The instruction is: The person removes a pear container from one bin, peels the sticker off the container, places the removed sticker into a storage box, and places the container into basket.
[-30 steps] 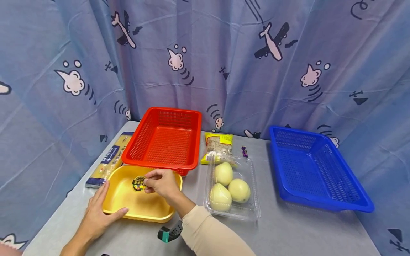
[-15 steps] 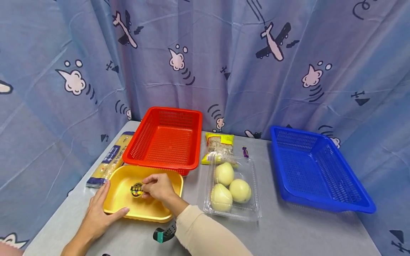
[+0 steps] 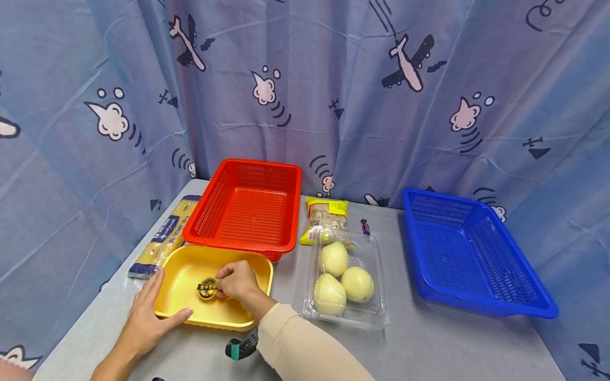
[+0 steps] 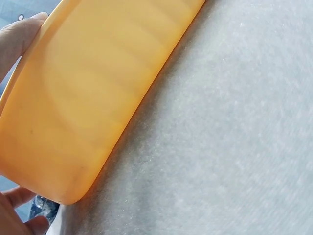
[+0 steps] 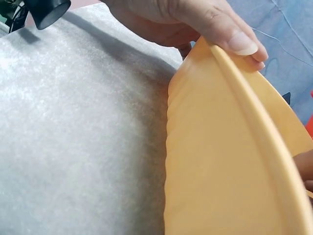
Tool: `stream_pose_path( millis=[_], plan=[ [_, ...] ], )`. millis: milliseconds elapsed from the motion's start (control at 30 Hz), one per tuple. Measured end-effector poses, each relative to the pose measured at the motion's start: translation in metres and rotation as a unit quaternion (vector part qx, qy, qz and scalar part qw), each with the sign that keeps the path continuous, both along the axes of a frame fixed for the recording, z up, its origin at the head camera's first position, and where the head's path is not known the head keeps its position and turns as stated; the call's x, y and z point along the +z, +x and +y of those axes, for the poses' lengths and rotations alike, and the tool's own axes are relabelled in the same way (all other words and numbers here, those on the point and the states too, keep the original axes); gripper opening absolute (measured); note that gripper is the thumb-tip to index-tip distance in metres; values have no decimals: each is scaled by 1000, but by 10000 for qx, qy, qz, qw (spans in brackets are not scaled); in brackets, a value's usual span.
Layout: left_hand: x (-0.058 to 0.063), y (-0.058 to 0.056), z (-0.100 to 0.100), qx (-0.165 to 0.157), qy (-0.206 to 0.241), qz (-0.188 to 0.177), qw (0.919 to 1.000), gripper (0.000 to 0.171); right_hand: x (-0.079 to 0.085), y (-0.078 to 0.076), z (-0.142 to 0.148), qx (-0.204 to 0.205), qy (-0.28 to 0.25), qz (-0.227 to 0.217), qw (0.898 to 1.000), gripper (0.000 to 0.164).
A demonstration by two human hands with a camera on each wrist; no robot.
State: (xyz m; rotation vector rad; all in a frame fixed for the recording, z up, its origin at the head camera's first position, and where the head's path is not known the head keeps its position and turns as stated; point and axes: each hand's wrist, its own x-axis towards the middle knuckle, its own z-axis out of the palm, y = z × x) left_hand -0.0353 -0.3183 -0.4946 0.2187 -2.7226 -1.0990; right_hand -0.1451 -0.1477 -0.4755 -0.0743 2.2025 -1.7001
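A shallow yellow plastic basin (image 3: 186, 264) stands at the front left of the table. My left hand (image 3: 143, 323) holds its near-left corner, fingers along the left side and thumb over the front rim. In the left wrist view, the basin's outer wall (image 4: 98, 88) fills much of the picture, with the thumb (image 4: 19, 39) at the rim. My right hand (image 3: 240, 283) reaches inside the basin and pinches the right edge of a round black-and-gold sticker (image 3: 207, 289), close over the basin floor. Only a bit of the right fingers (image 5: 305, 169) shows in the right wrist view.
Behind the basin is a red basket (image 3: 252, 217), with a long yellow-and-blue food packet (image 3: 162, 238) to the left. Rightward lie a clear clamshell (image 3: 357, 317) with pale round fruit, a yellow bag (image 3: 329, 214), a purple-wrapped sweet (image 3: 365, 226) and a blue basket (image 3: 457, 259).
My right hand has moved down inside the basin with the sticker, which has shifted toward the front. The left hand stays on the basin's corner.
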Motion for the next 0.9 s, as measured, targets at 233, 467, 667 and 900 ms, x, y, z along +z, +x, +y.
stream_pose_path(
  millis=[233,467,667,900],
  plan=[
    [1,0,0,4,17,-46,10000,113,-2,1,0,-64,680,366,9970,22],
    [1,-1,0,2,13,-85,10000,113,0,0,5,41,1597,900,9830,23],
    [0,-1,0,-9,1,-108,9999,112,2,1,9,50,1926,1167,9743,23],
    [-1,1,0,-54,33,188,9998,110,6,3,13,46,1926,1237,9734,22]
  ],
)
